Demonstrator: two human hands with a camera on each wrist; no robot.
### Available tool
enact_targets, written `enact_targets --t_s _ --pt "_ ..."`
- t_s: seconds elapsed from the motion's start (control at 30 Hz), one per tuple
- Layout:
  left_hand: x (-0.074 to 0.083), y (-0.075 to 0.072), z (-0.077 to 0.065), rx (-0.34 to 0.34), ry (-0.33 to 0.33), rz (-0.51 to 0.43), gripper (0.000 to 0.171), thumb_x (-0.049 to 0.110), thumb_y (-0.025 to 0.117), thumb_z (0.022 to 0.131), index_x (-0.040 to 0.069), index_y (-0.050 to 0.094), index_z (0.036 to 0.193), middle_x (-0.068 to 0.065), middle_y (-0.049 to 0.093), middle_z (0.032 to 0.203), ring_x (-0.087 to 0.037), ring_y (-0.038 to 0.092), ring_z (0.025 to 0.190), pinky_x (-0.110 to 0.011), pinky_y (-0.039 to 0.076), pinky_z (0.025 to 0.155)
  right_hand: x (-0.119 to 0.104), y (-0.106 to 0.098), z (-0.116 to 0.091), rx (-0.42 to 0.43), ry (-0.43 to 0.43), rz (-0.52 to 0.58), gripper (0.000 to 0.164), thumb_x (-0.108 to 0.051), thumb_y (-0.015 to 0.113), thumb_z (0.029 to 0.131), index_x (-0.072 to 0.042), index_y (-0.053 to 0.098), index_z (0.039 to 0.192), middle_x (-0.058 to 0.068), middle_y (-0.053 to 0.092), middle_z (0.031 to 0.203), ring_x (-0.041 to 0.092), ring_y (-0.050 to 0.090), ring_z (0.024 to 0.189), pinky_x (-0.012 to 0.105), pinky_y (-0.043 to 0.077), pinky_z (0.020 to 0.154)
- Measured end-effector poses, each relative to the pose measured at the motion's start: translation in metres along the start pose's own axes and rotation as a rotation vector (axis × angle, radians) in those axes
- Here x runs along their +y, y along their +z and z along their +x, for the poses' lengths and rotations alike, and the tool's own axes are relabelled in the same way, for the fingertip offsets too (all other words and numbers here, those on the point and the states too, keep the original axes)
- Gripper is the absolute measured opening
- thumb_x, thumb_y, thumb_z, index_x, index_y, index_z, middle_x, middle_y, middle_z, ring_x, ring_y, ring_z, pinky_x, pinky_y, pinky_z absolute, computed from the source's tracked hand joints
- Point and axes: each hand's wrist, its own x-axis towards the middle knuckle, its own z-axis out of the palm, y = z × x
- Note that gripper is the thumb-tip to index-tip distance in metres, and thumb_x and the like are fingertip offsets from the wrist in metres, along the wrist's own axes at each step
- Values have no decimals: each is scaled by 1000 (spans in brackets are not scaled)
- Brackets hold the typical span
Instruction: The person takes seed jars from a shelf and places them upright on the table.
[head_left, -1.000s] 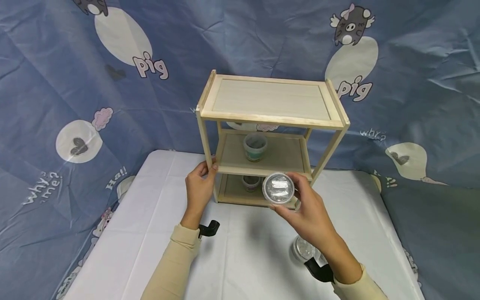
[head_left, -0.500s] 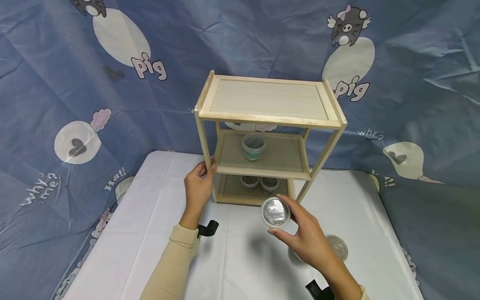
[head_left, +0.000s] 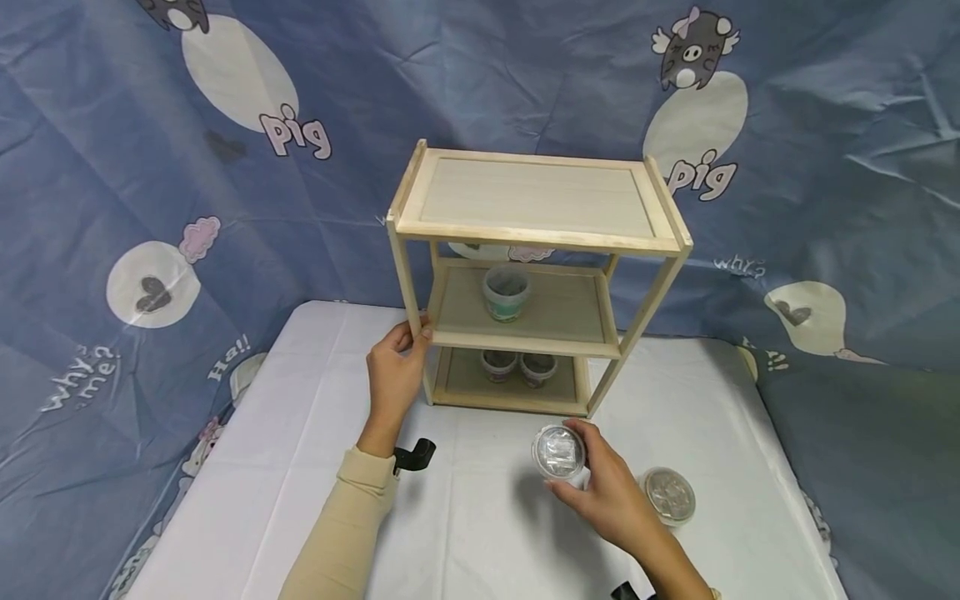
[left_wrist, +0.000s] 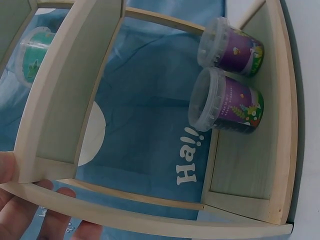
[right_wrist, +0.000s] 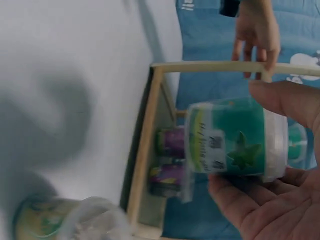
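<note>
My left hand [head_left: 393, 375] grips the front left post of a three-tier wooden shelf [head_left: 536, 196], its fingers bent around the wood at the middle tier. In front of the shelf, above the table, my right hand [head_left: 611, 492] holds a clear-lidded plastic tub [head_left: 558, 452] between thumb and fingers. The right wrist view shows a green label on that held tub [right_wrist: 225, 140]. A similar green tub [head_left: 505, 304] stands on the middle tier. Two purple-labelled tubs, one nearer [left_wrist: 232, 105] and one farther [left_wrist: 242, 52], stand side by side on the bottom tier.
Another lidded tub [head_left: 669, 496] stands on the white-covered table [head_left: 465, 517], right of the right hand, with a yellowish label in the right wrist view. A blue printed cloth [head_left: 345, 75] hangs behind the shelf and at both sides.
My right hand has drawn the tub back from the shelf toward me and lower, uncovering the second purple tub and the lidded tub on the table. My left hand stays on the post.
</note>
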Motion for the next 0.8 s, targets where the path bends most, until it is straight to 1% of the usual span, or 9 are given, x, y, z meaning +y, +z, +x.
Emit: enact_targets --t_s 0.13,0.23,0.4,0.53,0.6,0.67,0.8 --pt "0 -1 0 -3 3 2 23 22 74 100 14 79 121 -5 80 105 -19 74 100 -45 49 96 12 5 -3 -53 29 -50 84 -18 94 78 -6 50 148 11 63 139 27 64 121 47 54 94" --pt "0 -1 -1 -5 -1 2 23 24 74 100 15 79 121 -4 80 103 -20 73 102 -46 49 97 22 11 -5 -77 5 -99 86 -22 94 78 -5 50 151 11 62 141 30 64 122 49 53 97" --pt "0 -1 -1 -2 -9 0 23 25 74 100 16 80 120 -4 80 101 -20 72 104 -46 48 97 35 24 -6 -100 13 -155 81 -21 94 78 -2 55 146 12 64 139 34 62 126 52 48 104" --pt "1 -1 0 -3 -8 0 23 25 74 100 15 79 120 -4 80 103 -19 72 105 -46 48 99 43 31 -9 -140 36 -184 81 -27 92 81 -1 53 147 15 62 142 36 60 129 53 47 105" --pt "2 -1 0 -3 -4 -1 23 25 74 100 15 79 120 -4 80 104 -20 72 106 -47 47 100 46 33 -9 -158 24 -208 81 -30 91 82 -2 53 148 16 62 142 37 60 129 55 48 104" --pt "3 -1 0 0 -4 0 23 26 74 100 15 79 120 -4 80 103 -20 72 106 -47 47 100 48 34 -10 -169 -3 -233 80 -31 91 82 -3 53 148 17 63 141 41 59 130 57 47 104" --pt "2 -1 0 0 -2 -1 24 24 74 100 13 79 120 -4 80 105 -21 73 105 -46 48 98 52 36 -10 -183 -77 -286 79 -30 91 82 1 54 145 19 64 139 43 58 131 57 40 111"
